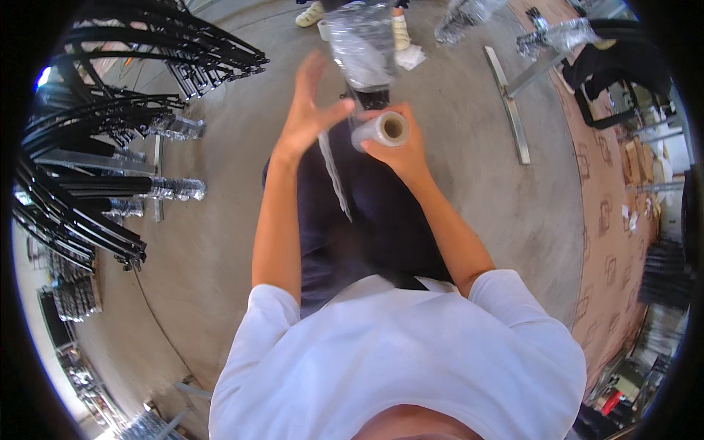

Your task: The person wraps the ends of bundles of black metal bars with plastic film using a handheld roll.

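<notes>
My right hand (400, 145) is closed around a roll of clear stretch film (369, 133), its cardboard core facing up toward me. Just beyond the roll is a dark bundle wrapped in the same film (363, 55), and its near black end (372, 99) shows bare. Left of the bundle, my left hand (304, 117) is raised with its fingers spread and slightly blurred, and nothing shows in its grasp. A twisted strand of film (334, 174) dangles below the left hand, in front of my dark trousers. Where the strand's upper end is attached, I cannot tell.
Racks of curved black rods (158, 55) crowd the left side, some with film-wrapped ends (180, 189). Another person's shoes (402, 33) are behind the bundle. A metal stand (510, 103) rests on the concrete at right, beside a patterned mat (598, 242).
</notes>
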Available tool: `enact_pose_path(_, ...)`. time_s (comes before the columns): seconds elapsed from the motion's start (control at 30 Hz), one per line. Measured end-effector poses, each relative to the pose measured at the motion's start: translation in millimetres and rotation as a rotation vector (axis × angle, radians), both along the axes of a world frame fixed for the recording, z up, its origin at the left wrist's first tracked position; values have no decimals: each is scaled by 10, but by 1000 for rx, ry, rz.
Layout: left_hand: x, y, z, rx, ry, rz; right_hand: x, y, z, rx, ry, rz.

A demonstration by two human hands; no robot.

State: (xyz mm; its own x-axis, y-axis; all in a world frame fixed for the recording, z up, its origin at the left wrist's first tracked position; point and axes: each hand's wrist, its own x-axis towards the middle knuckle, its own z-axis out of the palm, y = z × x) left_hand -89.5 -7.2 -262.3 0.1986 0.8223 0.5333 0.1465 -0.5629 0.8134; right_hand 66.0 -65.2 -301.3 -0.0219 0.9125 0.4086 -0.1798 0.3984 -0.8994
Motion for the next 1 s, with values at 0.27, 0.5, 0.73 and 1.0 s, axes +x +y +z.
enact_pose_path(0.27, 208, 415, -8, -411, -59, -186, 489, 41, -95, -143, 169, 242)
enact_pose_path(0.5, 154, 386, -89, -362, -130, -117, 1172, 759, -99, -247, 112, 108)
enact_pose_path(0.73, 21, 268, -283, -548, -920, -380, 255, 1936, 400, -1, -132, 444)
enact_pose_path(1.0, 56, 384, -239, -343, -464, 229, -272, 1777, 415, 145, -141, 720)
